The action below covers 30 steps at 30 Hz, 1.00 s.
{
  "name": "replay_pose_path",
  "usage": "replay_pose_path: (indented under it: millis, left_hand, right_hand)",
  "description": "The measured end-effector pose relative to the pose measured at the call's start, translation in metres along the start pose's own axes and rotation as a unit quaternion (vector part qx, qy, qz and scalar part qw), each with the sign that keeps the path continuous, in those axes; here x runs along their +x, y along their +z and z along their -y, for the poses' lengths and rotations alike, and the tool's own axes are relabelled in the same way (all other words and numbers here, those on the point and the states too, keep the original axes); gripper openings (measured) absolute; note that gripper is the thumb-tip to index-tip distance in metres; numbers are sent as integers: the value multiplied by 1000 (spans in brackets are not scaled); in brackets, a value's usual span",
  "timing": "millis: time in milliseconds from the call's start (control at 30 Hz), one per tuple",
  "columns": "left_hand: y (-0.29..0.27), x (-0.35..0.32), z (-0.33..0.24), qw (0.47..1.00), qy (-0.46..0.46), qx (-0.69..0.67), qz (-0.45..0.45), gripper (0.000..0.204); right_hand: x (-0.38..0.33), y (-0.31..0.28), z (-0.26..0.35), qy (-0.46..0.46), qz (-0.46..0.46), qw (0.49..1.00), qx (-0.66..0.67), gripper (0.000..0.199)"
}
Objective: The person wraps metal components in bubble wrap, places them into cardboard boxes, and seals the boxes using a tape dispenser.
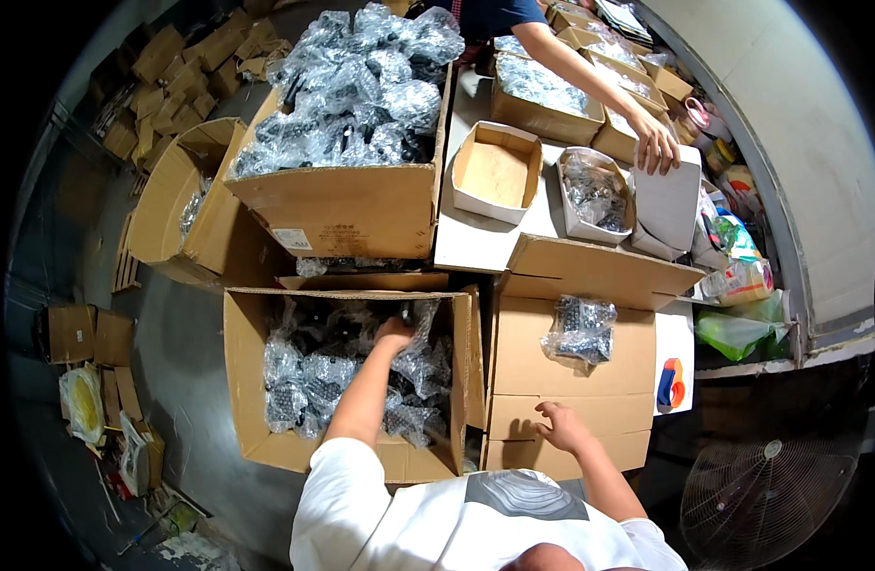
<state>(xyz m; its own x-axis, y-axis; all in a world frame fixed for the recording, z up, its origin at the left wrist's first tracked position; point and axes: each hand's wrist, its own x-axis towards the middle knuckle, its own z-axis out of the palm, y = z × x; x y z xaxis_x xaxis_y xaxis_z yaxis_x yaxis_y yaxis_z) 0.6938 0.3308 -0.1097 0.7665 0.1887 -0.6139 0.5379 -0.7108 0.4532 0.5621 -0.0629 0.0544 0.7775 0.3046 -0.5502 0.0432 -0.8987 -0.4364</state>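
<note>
The left hand (395,334) touches bubble-wrapped items (311,379) in the open carton (244,371); its grip I cannot tell. At its three o'clock, one wrapped package (586,330) lies on cardboard (521,354); at this package's six o'clock, the right hand (563,429) holds nothing.

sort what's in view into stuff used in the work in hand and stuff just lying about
Likely in use:
- open carton of bubble-wrapped items, left hand inside
- cardboard under a bubble-wrapped pack, near the right hand

Apparently lying about:
- fan
- green plastic bag
- far-left box pile
</note>
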Motion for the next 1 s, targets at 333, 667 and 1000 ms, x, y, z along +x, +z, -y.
replay_pose_path:
  millis: [333, 667, 1000]
  left_hand:
    - [-58, -223, -22, 900, 105, -418, 61, 58]
    - [48, -314, -198, 924, 331, -96, 167, 31]
    - [183, -261, -260, 891, 207, 391, 100, 26]
  right_hand:
    - [-34, -62, 63, -211, -215, 946, 117, 43]
    - [-20, -57, -1, -296, -23, 938, -177, 14]
    - [61, -60, -103, -63, 37, 950, -303, 48]
